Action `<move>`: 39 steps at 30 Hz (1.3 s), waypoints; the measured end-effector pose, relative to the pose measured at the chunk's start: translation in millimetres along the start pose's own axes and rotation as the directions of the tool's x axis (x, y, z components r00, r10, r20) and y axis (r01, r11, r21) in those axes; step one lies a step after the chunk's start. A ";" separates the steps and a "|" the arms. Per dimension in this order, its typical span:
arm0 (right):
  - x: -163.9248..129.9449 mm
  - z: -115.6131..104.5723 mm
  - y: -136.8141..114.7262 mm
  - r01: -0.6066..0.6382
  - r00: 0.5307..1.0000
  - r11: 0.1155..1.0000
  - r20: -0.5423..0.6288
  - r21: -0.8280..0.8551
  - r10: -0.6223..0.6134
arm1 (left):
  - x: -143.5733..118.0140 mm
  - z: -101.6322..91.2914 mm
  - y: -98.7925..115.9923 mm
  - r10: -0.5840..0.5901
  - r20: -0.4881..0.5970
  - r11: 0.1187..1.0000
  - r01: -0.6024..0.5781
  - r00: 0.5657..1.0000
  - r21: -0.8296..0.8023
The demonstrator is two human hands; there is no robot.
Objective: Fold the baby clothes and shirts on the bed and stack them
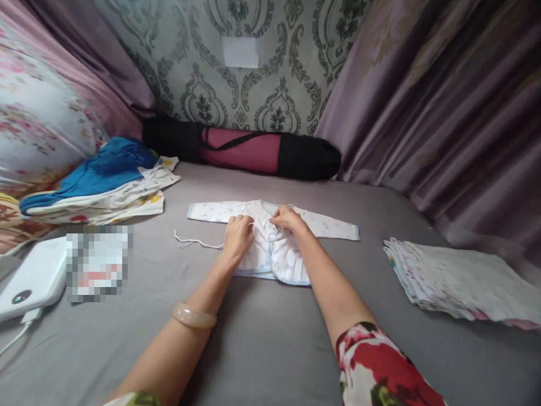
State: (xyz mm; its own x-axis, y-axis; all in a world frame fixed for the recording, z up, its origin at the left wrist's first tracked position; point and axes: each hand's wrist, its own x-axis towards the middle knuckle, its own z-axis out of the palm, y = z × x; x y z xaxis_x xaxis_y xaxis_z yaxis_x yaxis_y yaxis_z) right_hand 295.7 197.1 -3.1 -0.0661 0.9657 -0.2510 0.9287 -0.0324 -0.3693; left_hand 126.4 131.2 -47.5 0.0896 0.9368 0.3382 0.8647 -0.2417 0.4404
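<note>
A small white baby shirt (291, 262) with light-blue trim and a faint print lies front up on the grey sheet, its sleeves spread to both sides. My left hand (239, 238) is closed over the left half of its chest, fingertips pinched at a white tie string (198, 242) that trails out to the left across the sheet. Just below the neckline, my right hand (289, 218) pinches the shirt front, where bits of white cord or cloth show at the fingertips. The exact grip of both hands is partly hidden by the fingers.
Folded clothes (465, 276) are stacked at the right. Blue and patterned clothes (110, 169) lie at the left, near a white power bank (36, 276) with a cable and a blurred-out item (99, 262). A long black-and-maroon bag (240, 149) rests along the wall.
</note>
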 end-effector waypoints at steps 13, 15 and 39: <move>-3.9 -1.3 17.2 0.181 0.966 0.972 -0.161 -0.150 -0.204 | -9.4 14.9 13.2 0.017 0.358 0.984 -0.079 0.933 0.160; -0.1 4.8 24.6 0.219 0.951 0.968 -0.196 -0.120 -0.240 | -9.7 11.3 16.0 0.002 0.389 0.977 -0.084 0.921 0.195; 1.0 -2.2 63.9 0.418 0.897 0.901 -0.213 0.120 -0.388 | -22.5 -2.5 46.2 -0.065 0.325 0.998 0.067 0.944 0.007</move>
State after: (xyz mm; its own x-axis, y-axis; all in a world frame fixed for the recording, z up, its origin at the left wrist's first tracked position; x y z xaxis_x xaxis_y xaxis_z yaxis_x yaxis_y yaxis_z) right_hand 355.7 196.6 -25.0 -0.3418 0.9335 0.1085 0.7650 0.3434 -0.5449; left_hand 163.1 98.3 -32.7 0.1885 0.9819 0.0205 0.8722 -0.1770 0.4560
